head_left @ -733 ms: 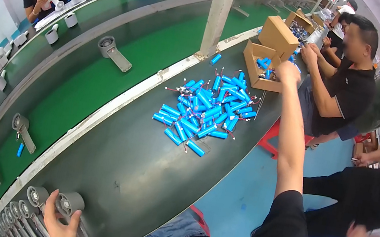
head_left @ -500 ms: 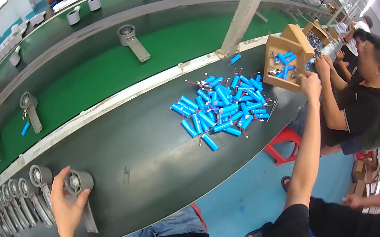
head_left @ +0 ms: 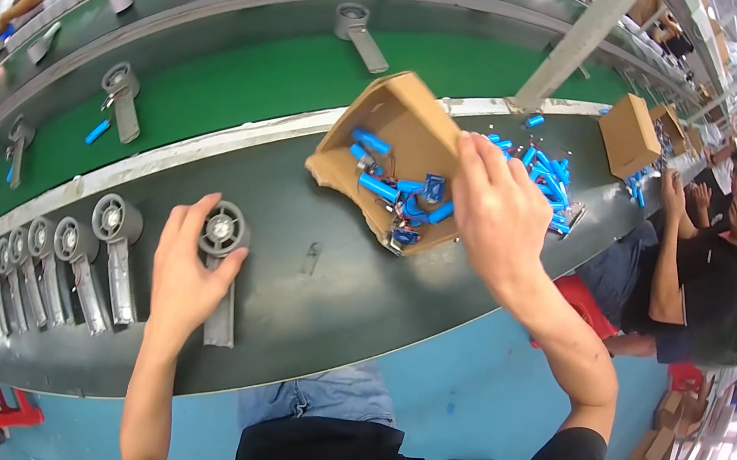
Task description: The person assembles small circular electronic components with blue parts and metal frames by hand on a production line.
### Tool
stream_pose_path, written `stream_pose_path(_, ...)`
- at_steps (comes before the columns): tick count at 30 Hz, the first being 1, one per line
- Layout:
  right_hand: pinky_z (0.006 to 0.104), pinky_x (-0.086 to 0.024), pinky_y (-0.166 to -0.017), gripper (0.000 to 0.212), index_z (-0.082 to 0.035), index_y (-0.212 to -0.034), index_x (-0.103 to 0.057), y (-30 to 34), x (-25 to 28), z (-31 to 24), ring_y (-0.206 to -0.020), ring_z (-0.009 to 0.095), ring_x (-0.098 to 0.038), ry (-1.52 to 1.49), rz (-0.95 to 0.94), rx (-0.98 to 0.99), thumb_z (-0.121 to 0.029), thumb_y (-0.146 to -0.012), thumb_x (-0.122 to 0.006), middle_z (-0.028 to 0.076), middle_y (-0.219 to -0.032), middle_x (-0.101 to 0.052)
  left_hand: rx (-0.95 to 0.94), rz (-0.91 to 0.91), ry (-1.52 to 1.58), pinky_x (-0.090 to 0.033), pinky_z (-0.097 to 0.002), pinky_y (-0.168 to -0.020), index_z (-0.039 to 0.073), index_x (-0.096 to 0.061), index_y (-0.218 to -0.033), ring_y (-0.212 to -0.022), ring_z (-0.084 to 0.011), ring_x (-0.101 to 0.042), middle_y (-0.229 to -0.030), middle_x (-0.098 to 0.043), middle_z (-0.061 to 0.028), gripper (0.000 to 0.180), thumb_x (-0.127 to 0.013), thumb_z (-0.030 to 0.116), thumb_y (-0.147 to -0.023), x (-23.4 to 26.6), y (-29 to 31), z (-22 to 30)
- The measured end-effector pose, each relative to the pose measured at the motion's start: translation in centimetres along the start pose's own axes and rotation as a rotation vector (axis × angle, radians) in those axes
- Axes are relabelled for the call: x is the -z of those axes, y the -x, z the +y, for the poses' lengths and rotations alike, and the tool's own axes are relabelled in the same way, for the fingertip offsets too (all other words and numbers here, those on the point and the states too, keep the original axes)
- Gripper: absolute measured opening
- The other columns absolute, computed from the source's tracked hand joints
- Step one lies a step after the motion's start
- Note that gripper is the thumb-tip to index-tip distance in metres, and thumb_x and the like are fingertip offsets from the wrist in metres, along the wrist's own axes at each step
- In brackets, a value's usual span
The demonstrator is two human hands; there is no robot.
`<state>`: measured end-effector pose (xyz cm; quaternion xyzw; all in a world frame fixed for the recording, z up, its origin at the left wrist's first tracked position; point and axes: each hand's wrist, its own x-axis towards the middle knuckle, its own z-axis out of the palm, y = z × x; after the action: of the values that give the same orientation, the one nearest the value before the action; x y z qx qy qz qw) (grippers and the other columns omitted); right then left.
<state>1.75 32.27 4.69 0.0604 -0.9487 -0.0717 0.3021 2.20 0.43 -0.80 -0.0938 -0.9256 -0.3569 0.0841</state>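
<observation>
My right hand grips the near right rim of an open cardboard box, tilted above the dark green bench. Several blue cylindrical batteries and small blue circuit boards with wires lie in the box. The thumb and fingers of my left hand curl around the round head of a grey handheld fan housing; its handle lies toward me on the bench. Left of this hand, a row of similar grey fan housings lies with handles toward me.
A pile of blue batteries lies on the bench at right, partly behind my right hand. Farther right stands another cardboard box. Beyond a pale ledge, a green conveyor belt carries fan housings. A co-worker sits at right.
My right hand has brought the cardboard box left and nearer, from beyond the battery pile to the bench's middle. My left hand stays on the fan housing. The view has swung right.
</observation>
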Motion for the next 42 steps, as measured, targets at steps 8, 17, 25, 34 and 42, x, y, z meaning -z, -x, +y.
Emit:
stream_pose_path(8,0.0254,-0.045,-0.054,0.048,-0.004,-0.108,-0.073,0.8,0.6,-1.8,-0.065,0.016,-0.054,-0.067,0.375,0.506,-0.008,-0.061,-0.066,0.008,-0.110,-0.069,-0.034,0.007,0.024,-0.048,-0.0329,-0.077,0.008,-0.056,-0.129,-0.094,-0.0252,-0.059,-0.108,-0.058,-0.0095,0.061,-0.076,0.009,-0.072,-0.6,0.3,-1.0)
stream_pose_path(17,0.0373,-0.052,-0.073,0.026,-0.010,-0.115,-0.070,-1.8,1.7,8.9,-0.082,0.031,-0.068,0.096,0.404,-0.142,-0.011,-0.090,-0.064,0.010,-0.101,-0.071,-0.062,0.019,0.044,-0.048,-0.0320,-0.077,0.009,-0.056,-0.131,-0.095,-0.0239,-0.058,-0.108,-0.056,-0.0095,0.061,-0.076,0.009,-0.073,-0.7,0.0,-1.5)
stream_pose_path(25,0.0443,-0.054,-0.082,0.038,-0.004,-0.105,-0.072,-0.2,-2.3,31.6,-0.092,0.039,-0.070,0.247,-0.196,-0.858,-0.032,-0.083,-0.058,0.026,-0.093,-0.070,0.010,-0.010,0.081,-0.047,-0.0386,-0.089,0.007,-0.054,-0.135,-0.103,-0.0309,-0.057,-0.114,-0.053,-0.0130,0.064,-0.075,0.006,-0.075,-0.8,0.3,-0.3)
stream_pose_path(34,0.0431,-0.054,-0.084,0.046,0.001,-0.110,-0.070,2.6,-7.3,28.5,-0.103,0.038,-0.068,0.314,-0.255,-1.075,-0.039,-0.090,-0.058,0.024,-0.103,-0.071,-0.005,0.042,0.017,-0.047,-0.0353,-0.090,0.006,-0.056,-0.133,-0.103,-0.0296,-0.058,-0.110,-0.056,-0.0126,0.064,-0.078,0.010,-0.074,0.1,0.1,-0.7)
stream_pose_path(42,0.0341,-0.052,-0.071,0.039,-0.001,-0.104,-0.073,-6.7,-8.6,0.3,-0.077,0.021,-0.068,-0.688,-0.297,-0.336,-0.036,-0.093,-0.064,0.013,-0.084,-0.072,-0.038,-0.048,0.015,-0.052,-0.0412,-0.079,-0.001,-0.062,-0.116,-0.092,-0.0356,-0.063,-0.103,-0.060,-0.0168,0.059,-0.084,0.029,-0.071,1.0,-0.8,-1.6)
